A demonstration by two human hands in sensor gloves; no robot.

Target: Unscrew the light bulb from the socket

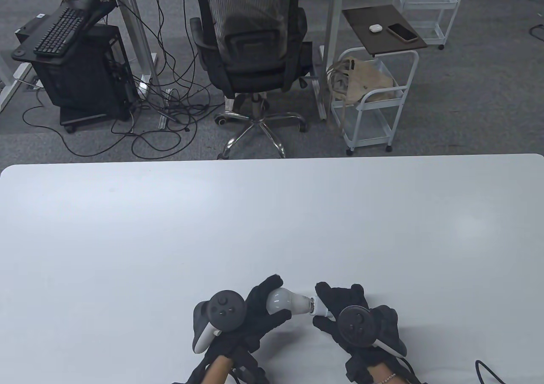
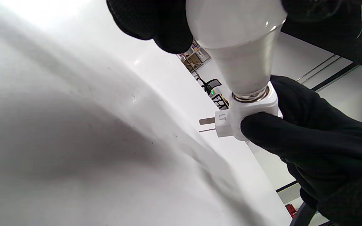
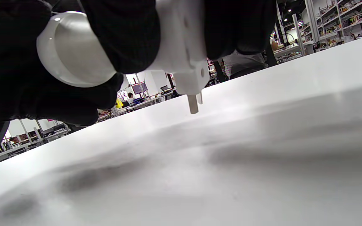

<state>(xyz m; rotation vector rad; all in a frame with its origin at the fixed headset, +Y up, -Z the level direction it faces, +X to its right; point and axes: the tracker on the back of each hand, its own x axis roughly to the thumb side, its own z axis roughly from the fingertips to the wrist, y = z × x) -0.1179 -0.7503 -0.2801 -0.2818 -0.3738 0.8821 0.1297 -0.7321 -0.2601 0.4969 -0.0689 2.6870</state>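
A white light bulb (image 1: 284,301) lies sideways above the white table (image 1: 170,239), its metal thread seated in a white plug-in socket (image 1: 319,309). My left hand (image 1: 265,305) grips the bulb's globe; the bulb also shows in the left wrist view (image 2: 240,47). My right hand (image 1: 329,311) grips the socket. The left wrist view shows the socket (image 2: 253,110) with a band of thread visible and two plug prongs pointing toward the table. The right wrist view shows the bulb (image 3: 74,53) and the socket (image 3: 184,47) between gloved fingers, held clear of the table.
Beyond the table's far edge stand an office chair (image 1: 250,48), a white cart (image 1: 374,99) with a bag, and a computer stand (image 1: 80,65) with cables on the floor. A black cable (image 1: 488,371) lies at the table's near right.
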